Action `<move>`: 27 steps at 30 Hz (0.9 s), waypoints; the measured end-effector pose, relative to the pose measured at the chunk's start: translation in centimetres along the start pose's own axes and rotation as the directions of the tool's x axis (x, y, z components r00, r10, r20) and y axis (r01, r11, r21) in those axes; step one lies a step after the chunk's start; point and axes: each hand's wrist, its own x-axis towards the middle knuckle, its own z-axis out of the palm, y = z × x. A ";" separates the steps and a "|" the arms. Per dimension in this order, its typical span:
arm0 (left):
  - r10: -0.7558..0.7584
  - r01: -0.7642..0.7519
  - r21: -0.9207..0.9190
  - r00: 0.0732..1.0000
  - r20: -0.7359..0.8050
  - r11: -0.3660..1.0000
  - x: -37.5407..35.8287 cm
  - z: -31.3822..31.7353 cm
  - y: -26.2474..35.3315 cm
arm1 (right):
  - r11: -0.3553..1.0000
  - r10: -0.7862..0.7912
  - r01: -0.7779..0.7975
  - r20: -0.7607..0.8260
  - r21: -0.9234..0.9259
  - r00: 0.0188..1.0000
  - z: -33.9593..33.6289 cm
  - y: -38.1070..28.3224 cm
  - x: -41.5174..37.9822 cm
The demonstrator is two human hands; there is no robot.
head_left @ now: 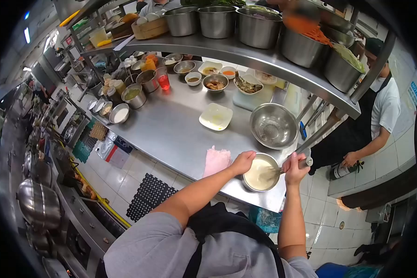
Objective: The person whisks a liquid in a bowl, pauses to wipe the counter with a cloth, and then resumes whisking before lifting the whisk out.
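My left hand (243, 162) grips the rim of a steel bowl (249, 184) at the front right of the steel table. Pale, creamy batter (260, 172) fills much of the bowl. My right hand (295, 169) is wrapped round the handle of a whisk (305, 163), whose wires dip into the batter. Left of the bowl lies a pink cloth (217, 160). Just behind it stands a larger, wet-looking steel bowl (274, 126). A white square dish (216, 116) with yellowish residue sits farther back on the table.
Small bowls, sauces and a red cup (163, 82) line the table's back and left. A shelf (245, 52) with steel pots overhangs the back edge. At the right, a person (385, 106) in a dark apron holds a bottle (344, 170).
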 end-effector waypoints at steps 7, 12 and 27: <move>0.068 -0.068 -0.007 0.996 -0.051 0.998 -0.4 0.3 -0.1 | 0.931 0.014 -0.063 0.136 0.359 0.991 2.0 0.0 -1.8; 0.066 -0.064 0.038 0.997 -0.030 0.997 -0.2 -0.1 -0.2 | 0.991 -0.042 0.062 -0.166 0.117 0.985 1.3 -0.5 -0.3; 0.041 -0.042 0.045 0.999 0.027 0.998 -0.9 0.2 -0.2 | 0.964 -0.013 0.027 -0.058 0.264 0.998 2.9 0.4 -2.4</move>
